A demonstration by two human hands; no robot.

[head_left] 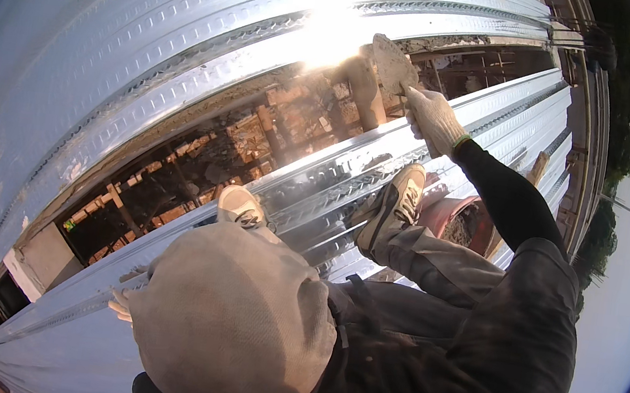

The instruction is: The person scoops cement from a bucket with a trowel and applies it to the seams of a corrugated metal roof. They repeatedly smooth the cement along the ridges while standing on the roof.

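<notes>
My right hand (436,123), in a pale work glove, is closed round the handle of a trowel (394,65). The blade is coated with dried-looking grey mortar and held out over the gap between metal deck sheets. Beyond my raised knee (231,321), covered in khaki cloth, only the gloved fingertips of my left hand (122,305) show. They look stretched out near the metal decking, with nothing seen in them; the knee hides the rest. Beside my right shoe (408,193) stands a reddish bucket (444,213) with grey-brown mortar inside.
Shiny ribbed metal decking (142,62) spreads on both sides of a long open gap (217,156). Bricks and timber lie well below. My left shoe (240,207) is at the gap's edge. A piece of wood (537,168) stands right of the bucket. Sun glare whitens part of the decking.
</notes>
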